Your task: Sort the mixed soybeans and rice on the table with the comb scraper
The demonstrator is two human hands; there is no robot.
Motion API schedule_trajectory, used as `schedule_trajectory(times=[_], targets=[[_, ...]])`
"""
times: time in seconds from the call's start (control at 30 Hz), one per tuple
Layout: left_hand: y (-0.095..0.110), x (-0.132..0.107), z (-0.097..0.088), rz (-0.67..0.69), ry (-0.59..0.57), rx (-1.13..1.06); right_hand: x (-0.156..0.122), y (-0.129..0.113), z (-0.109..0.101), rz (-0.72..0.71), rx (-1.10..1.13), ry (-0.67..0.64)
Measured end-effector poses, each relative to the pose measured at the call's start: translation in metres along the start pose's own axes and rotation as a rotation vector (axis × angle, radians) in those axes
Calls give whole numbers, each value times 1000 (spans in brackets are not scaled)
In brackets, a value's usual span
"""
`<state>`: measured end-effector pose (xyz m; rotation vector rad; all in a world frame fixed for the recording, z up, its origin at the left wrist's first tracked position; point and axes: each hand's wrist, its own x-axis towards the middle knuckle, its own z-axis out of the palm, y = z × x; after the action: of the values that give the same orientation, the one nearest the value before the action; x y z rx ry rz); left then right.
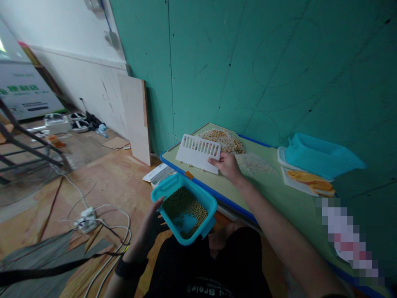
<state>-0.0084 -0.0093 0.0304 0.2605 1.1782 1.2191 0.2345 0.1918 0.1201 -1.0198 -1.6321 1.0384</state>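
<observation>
My left hand [155,223] holds a light blue plastic tub [198,236] in front of the table edge, with the thumb on its rim. Inside the tub lie small dark green beans [178,205] and round yellow soybeans [198,213]. My right hand [228,165] pinches the right end of a flat white slotted scraper [198,159] with a row of openings along its top, tilted over the board. Behind the scraper spreads a mixed pile of soybeans and pale grains [223,140]. A thinner patch of white grains [256,163] lies right of my right hand.
The pale green board [266,190] has a blue rim and stands against a green wall. To the right are a blue scoop-like bin [322,157] and an orange cloth [310,180] on a white tray. A power strip [87,219] with cables lies on the floor at left.
</observation>
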Motion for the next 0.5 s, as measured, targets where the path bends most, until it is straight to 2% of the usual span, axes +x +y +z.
schedule_trajectory(times=[0.13,0.3,0.5], targets=[[1,-3,2,40,27,-11,-5,-5,2,-4,19,-7],[0,3,0,15,8,-3,-13,-9,6,-9,25,11],[-1,3,-1,17,46,-5,-18,-9,9,-7,-12,22]])
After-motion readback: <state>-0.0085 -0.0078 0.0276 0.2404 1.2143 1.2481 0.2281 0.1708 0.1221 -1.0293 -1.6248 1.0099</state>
